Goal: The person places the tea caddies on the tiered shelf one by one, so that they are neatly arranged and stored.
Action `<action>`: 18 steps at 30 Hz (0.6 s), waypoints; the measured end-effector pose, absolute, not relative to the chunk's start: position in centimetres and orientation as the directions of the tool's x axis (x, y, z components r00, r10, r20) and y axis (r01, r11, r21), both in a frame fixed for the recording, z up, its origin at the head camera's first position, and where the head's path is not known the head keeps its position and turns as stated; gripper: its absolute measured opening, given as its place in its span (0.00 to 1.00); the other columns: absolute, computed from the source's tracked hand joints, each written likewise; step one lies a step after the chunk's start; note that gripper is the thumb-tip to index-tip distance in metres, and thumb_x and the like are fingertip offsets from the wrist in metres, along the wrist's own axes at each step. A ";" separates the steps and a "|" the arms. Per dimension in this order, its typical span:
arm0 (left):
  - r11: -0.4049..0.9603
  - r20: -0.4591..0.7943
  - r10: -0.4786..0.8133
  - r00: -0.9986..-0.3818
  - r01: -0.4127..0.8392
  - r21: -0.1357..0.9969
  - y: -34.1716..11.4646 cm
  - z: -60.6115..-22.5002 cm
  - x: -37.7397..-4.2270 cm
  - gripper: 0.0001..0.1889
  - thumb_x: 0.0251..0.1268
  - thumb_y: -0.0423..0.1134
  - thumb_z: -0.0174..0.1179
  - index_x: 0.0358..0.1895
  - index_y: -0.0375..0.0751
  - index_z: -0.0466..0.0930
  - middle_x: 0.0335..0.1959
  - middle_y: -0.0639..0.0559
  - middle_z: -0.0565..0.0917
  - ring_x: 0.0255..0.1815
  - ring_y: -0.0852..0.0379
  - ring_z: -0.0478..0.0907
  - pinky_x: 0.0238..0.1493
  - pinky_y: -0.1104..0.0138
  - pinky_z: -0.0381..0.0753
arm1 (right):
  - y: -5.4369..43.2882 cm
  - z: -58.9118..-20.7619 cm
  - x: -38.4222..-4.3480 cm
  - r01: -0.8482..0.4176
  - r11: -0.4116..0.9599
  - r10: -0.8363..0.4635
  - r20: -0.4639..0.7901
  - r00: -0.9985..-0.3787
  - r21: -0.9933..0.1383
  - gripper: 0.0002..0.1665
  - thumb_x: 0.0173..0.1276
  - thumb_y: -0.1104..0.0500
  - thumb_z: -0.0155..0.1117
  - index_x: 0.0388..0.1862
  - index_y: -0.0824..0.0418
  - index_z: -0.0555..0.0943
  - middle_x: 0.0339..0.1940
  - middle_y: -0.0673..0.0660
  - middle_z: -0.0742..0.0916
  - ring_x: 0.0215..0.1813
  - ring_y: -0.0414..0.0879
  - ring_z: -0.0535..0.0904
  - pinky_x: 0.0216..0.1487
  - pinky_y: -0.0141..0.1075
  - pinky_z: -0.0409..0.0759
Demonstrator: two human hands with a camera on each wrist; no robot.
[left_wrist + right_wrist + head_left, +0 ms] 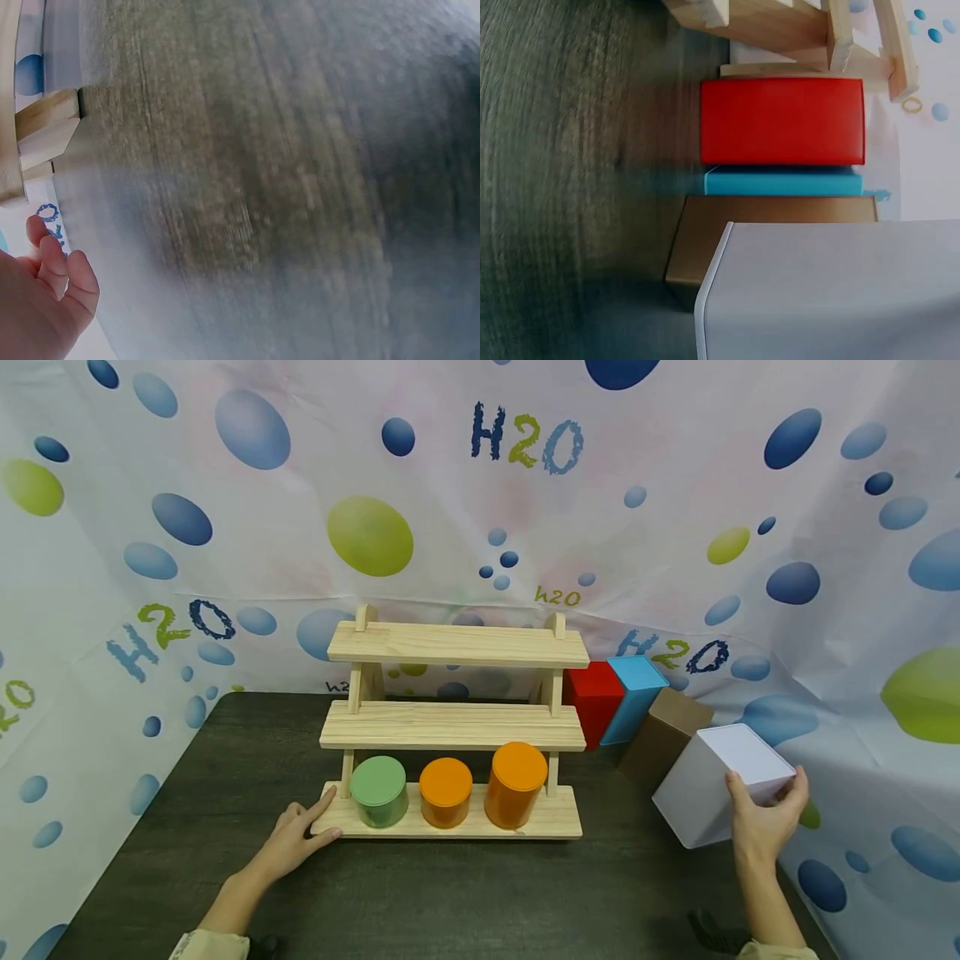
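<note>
A three-tier wooden display shelf (450, 727) stands on the dark table. At the left end of its lowest tier, my left hand (288, 839) holds the board, index finger toward the back and thumb at the front edge. On that tier stand a green-lidded jar (378, 789), a short orange-lidded jar (446, 789) and a taller orange-lidded jar (515, 785). My right hand (765, 822) grips a white box (701, 785), thumb on its near face and fingers at its right side. That box leans in the head view; the right wrist view hides the hand.
Right of the shelf, a red box (592, 697), a blue box (636, 693) and a brown box (663, 735) line up beside the white one. Behind everything hangs a spotted curtain (465, 527), which also runs along both sides of the table (450, 893).
</note>
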State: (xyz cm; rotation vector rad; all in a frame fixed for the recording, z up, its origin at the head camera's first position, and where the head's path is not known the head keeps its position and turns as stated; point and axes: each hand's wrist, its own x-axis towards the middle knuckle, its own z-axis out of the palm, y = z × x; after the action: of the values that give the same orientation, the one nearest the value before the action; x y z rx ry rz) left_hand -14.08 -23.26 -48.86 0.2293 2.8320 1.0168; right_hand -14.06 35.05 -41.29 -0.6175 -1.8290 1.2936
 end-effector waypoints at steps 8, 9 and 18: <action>0.761 -0.041 0.190 -0.981 0.121 0.637 -23.1 -48.8 -14.1 0.38 0.57 0.45 0.62 0.67 0.32 0.58 0.26 0.49 0.60 0.26 0.54 0.52 0.28 0.64 0.54 | 33.8 -40.3 -14.0 -0.149 0.354 0.716 0.370 -0.592 -0.923 0.45 0.53 0.60 0.67 0.69 0.58 0.59 0.49 0.41 0.68 0.51 0.36 0.63 0.50 0.29 0.63; 0.762 -0.041 0.190 -0.981 0.121 0.636 -23.1 -48.9 -14.1 0.38 0.57 0.45 0.62 0.67 0.32 0.58 0.26 0.49 0.60 0.26 0.54 0.52 0.28 0.64 0.54 | 33.7 -40.1 -14.0 -0.155 0.352 0.709 0.371 -0.599 -0.923 0.45 0.53 0.60 0.67 0.69 0.57 0.59 0.49 0.41 0.68 0.51 0.36 0.63 0.50 0.29 0.63; 0.763 -0.053 0.185 -0.981 0.109 0.638 -23.1 -48.8 -14.1 0.38 0.57 0.46 0.61 0.67 0.32 0.57 0.26 0.49 0.61 0.26 0.54 0.52 0.29 0.64 0.54 | 32.8 -38.8 -14.5 -0.205 0.375 0.657 0.415 -0.629 -0.904 0.42 0.52 0.62 0.66 0.67 0.57 0.62 0.47 0.40 0.70 0.48 0.34 0.65 0.46 0.27 0.62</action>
State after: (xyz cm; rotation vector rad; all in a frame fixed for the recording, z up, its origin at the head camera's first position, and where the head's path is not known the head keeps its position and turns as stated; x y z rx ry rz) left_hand -14.08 -23.14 -48.80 0.2385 2.8424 1.0176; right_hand -14.54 32.76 -38.77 -0.3940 -1.8336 1.3574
